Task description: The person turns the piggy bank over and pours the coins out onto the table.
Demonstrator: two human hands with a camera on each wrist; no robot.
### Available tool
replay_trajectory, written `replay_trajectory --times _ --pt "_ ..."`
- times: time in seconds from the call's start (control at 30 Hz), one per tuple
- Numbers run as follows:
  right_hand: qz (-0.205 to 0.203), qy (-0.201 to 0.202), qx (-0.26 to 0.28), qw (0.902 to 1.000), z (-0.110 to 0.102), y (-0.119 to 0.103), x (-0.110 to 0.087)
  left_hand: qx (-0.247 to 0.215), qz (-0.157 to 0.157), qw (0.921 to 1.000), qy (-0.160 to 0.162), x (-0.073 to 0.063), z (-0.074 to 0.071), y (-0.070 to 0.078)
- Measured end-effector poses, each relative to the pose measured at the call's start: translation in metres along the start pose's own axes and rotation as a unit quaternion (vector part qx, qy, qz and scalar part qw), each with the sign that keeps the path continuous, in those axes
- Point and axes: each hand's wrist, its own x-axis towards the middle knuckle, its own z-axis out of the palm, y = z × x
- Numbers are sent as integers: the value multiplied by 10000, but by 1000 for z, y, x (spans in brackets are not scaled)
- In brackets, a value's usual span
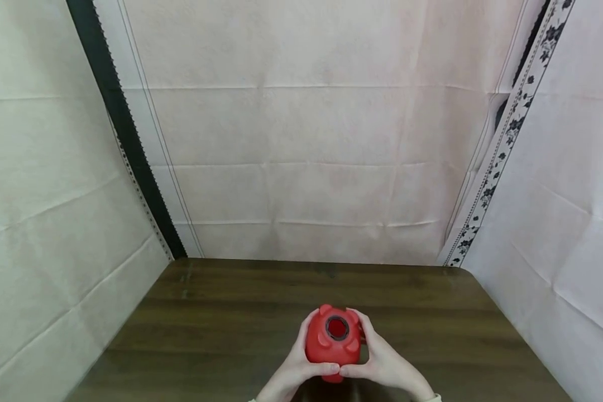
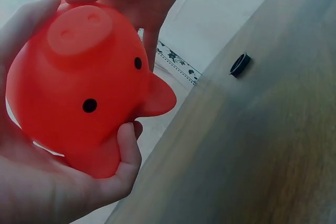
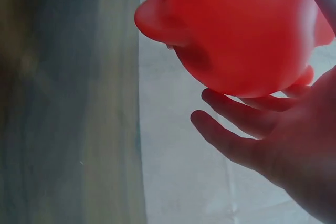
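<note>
Left hand and right hand grip the red pig over the desk, near side; pressure best kept even, fingers clear of its dark-rimmed circle.

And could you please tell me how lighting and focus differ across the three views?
Head view: bright, fairly even light, the floral border reasonably crisp, a dark patch on the table at the bottom edge; left wrist view: cooler and slightly hazy, table grain soft; right wrist view: dimmest, table blurred, piggy bank darker along its underside.
</note>
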Motion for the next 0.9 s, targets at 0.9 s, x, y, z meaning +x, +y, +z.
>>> replay_trajectory --times 0.9 --pt "654 1887 1859 9620 26 -46 12 -3045 -22 9286 -2118 -8 -1 -9"
